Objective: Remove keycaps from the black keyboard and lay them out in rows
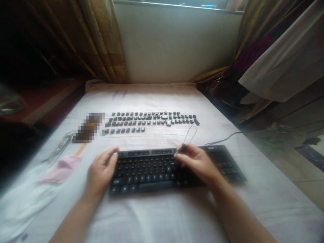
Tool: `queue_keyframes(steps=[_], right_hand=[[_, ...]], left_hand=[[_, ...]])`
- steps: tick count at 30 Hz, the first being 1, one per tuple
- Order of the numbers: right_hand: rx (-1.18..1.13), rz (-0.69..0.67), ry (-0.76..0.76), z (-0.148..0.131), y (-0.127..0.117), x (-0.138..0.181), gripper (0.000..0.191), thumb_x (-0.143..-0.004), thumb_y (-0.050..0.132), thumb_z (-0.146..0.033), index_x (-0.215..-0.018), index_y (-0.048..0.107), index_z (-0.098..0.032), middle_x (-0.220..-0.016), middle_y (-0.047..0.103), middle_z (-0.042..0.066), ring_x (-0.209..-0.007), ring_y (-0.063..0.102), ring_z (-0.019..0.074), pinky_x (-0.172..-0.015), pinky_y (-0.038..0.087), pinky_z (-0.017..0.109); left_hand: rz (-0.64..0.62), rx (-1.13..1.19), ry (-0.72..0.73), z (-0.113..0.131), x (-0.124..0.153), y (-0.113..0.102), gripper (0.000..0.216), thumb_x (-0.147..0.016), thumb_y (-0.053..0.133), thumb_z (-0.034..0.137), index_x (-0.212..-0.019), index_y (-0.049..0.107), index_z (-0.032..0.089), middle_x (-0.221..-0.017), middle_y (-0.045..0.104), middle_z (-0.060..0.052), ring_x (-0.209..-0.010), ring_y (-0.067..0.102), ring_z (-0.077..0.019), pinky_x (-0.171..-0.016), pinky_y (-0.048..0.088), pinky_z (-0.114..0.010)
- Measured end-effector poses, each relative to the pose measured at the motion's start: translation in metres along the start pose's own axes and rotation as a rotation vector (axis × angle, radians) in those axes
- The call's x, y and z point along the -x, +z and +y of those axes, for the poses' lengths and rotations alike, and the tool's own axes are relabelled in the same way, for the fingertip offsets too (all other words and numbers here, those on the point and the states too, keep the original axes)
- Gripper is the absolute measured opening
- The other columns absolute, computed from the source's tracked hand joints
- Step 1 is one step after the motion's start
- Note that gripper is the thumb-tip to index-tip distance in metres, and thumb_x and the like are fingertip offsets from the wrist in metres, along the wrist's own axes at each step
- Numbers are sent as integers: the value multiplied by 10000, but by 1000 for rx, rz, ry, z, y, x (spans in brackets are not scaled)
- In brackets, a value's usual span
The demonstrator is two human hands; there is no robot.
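Observation:
A black keyboard point(152, 168) lies on a white cloth-covered table point(162, 216), many of its key positions bare. My left hand point(101, 170) rests against the keyboard's left end, fingers curved along its edge. My right hand point(197, 162) sits over the keyboard's right-middle part and pinches a thin wire keycap puller point(189, 135) that points up and away. Beyond the keyboard, several removed black keycaps point(152, 121) lie in neat rows on the cloth.
A pixelated dark object point(88, 127) lies left of the keycaps. Metal scissors-like tool point(60, 145) and a pink cloth point(62, 168) lie at left. The keyboard cable point(222, 138) runs off right. Curtains hang behind and at both sides.

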State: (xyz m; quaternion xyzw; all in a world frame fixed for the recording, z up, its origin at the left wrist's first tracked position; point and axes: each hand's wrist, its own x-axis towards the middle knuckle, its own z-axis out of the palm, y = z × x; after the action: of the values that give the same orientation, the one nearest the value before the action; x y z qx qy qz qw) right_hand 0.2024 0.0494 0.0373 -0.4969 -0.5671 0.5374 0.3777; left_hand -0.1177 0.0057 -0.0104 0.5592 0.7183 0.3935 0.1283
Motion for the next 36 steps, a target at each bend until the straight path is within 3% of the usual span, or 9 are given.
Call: queue_keyframes(steps=[8, 16, 23, 36], right_hand=[[-33, -19, -8, 5, 6, -1, 299, -762, 749, -441, -848, 629, -181, -783, 714, 34, -657, 670, 152, -538, 555, 243], [99, -78, -114, 6, 5, 3, 193, -804, 710, -360, -901, 658, -201, -758, 683, 3, -626, 617, 135, -598, 549, 268], [272, -167, -299, 8, 4, 2, 87, -879, 623, -285, -883, 638, -199, -798, 693, 21, -727, 648, 161, -699, 528, 279], [544, -240, -603, 8, 11, 2, 92, -968, 508, -197, -902, 567, -224, -780, 650, 12, -676, 619, 143, -653, 495, 232]], left_hand=[[-18, -46, 56, 0, -1, 0, 412, -879, 497, 504, -1080, 723, 224, -1084, 759, -65, -1041, 697, -264, -960, 545, -409], [-37, -73, 58, -1, -1, 0, 437, -881, 481, 503, -1103, 719, 211, -1104, 752, -76, -1049, 690, -272, -980, 530, -430], [-35, -69, 67, -1, -1, 1, 428, -885, 485, 502, -1110, 717, 222, -1110, 750, -70, -1060, 685, -269, -984, 526, -423], [-33, -79, 96, 0, -1, 0, 411, -899, 482, 487, -1103, 714, 216, -1103, 752, -71, -1053, 688, -264, -983, 527, -418]])
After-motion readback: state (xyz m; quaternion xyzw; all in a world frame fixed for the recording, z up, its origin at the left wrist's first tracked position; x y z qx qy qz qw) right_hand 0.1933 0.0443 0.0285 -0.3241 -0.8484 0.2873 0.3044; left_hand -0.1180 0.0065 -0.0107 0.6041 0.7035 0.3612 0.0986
